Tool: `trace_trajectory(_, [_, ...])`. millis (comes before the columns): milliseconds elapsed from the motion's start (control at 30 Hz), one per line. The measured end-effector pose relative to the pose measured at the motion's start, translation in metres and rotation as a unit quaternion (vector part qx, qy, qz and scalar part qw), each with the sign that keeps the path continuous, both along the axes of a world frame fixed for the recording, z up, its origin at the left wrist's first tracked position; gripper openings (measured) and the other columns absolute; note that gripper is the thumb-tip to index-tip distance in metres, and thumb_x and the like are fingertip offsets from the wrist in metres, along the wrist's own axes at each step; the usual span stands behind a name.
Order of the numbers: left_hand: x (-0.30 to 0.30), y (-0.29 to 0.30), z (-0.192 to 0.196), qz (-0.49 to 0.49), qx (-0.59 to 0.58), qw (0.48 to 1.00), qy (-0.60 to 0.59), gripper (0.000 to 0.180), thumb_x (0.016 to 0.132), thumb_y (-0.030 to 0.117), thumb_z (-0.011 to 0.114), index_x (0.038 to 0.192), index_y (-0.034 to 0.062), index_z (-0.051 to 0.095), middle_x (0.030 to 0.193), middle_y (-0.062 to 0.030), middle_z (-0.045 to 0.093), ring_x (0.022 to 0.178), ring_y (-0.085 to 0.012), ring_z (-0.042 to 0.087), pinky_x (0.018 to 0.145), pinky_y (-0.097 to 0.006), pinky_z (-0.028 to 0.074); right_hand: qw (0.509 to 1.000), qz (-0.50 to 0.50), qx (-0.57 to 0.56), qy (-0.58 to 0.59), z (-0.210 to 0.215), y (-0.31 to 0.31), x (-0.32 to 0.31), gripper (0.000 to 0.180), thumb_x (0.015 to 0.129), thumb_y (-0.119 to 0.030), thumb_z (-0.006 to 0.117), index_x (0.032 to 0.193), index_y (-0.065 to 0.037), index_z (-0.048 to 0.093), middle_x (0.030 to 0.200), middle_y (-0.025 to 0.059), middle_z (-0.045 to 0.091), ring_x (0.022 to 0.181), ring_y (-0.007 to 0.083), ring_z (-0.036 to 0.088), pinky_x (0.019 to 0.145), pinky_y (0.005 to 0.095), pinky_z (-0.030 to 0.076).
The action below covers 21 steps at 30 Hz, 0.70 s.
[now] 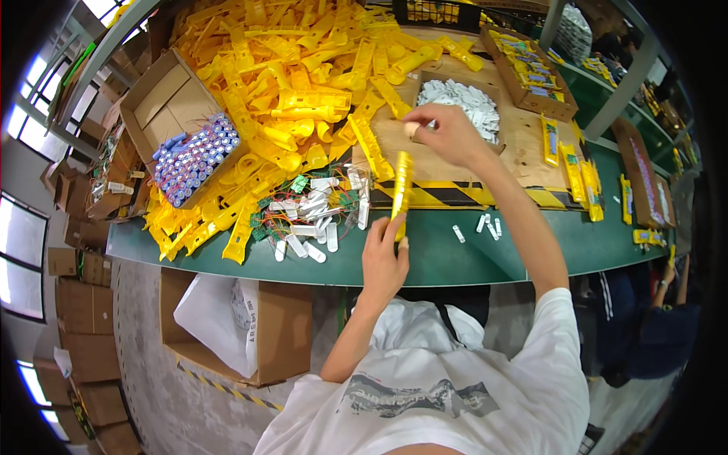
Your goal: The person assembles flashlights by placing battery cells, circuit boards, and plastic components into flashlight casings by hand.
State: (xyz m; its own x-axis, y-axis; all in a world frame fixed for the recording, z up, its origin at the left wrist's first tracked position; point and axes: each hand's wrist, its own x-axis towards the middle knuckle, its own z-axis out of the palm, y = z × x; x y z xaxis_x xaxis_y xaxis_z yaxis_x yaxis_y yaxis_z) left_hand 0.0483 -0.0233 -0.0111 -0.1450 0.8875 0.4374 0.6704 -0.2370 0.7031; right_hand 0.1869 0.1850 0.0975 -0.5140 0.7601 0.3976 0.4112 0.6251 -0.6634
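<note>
On the bench: green top (455, 258), curved edge, with a board of bare wood under striped tape.
Heap (296, 83): glossy yellow plastic shells, long and flat, piled high.
Box (182, 114): brown card, packed with blue cylinders.
Tray (462, 102): small white flat parts.
Left hand (383, 262): fingers closed on the lower end of a yellow shell (402, 186), held upright over the bench edge.
Right hand (447, 133): pinching a small pale piece beside the tray.

Left hand (383, 262): gripped the lower end of a long yellow plastic casing (401, 189), upright over the tabletop (455, 258) near edge.
Right hand (447, 135): pinched a small white piece beside the box of white parts (464, 102).
Far left corner: heap of yellow casings (288, 76).
Left edge: carton of blue cells (193, 159).
</note>
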Motion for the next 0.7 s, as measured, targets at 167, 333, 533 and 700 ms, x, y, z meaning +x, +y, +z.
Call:
trace_trajectory(167, [-0.020, -0.042, -0.013, 0.005, -0.039, 0.974, -0.221, 0.042, 0.092, -0.007, 0.055, 0.132, 0.0044, 0.058, 0.103, -0.0124, 0.063, 0.094, -0.0222, 0.064, 0.082, -0.030, 0.050, 0.991, 0.113, 0.026, -0.066, -0.006, -0.030, -0.048, 0.023, 0.086, -0.024, 0.064, 0.098, -0.006, 0.074, 0.086, 0.0144, 0.072, 0.080, 0.0328, 0.069, 0.074, 0.0442, 0.054])
trace_trajectory(333, [-0.047, -0.074, -0.020, 0.103, -0.008, 0.855, -0.508, 0.036, 0.095, -0.002, 0.058, 0.130, 0.0032, 0.051, 0.108, -0.0114, 0.064, 0.099, -0.0145, 0.062, 0.088, -0.028, 0.050, 0.955, 0.115, -0.009, -0.274, 0.006, -0.081, -0.074, 0.026, 0.089, -0.035, 0.066, 0.096, -0.011, 0.073, 0.080, 0.0146, 0.071, 0.075, 0.0333, 0.068, 0.068, 0.0471, 0.052])
trace_trajectory(533, [-0.084, -0.084, -0.005, 0.138, 0.075, 0.657, -0.737, 0.030, 0.103, 0.032, 0.050, 0.117, 0.0058, 0.051, 0.097, -0.0098, 0.060, 0.094, -0.0234, 0.058, 0.091, -0.038, 0.046, 0.933, 0.009, 0.084, -0.349, -0.053, -0.109, -0.078, 0.036, 0.088, -0.038, 0.067, 0.113, -0.012, 0.067, 0.082, 0.0115, 0.071, 0.075, 0.0347, 0.068, 0.065, 0.0465, 0.052])
trace_trajectory(700, [-0.085, -0.074, -0.011, 0.105, -0.076, 0.653, -0.746, 0.032, 0.103, 0.040, 0.047, 0.106, 0.0089, 0.054, 0.090, -0.0057, 0.056, 0.086, -0.0221, 0.056, 0.087, -0.047, 0.049, 0.986, 0.096, -0.051, -0.123, -0.074, -0.109, -0.067, 0.031, 0.084, -0.024, 0.072, 0.111, -0.009, 0.069, 0.081, 0.0111, 0.069, 0.075, 0.0245, 0.068, 0.068, 0.0378, 0.054])
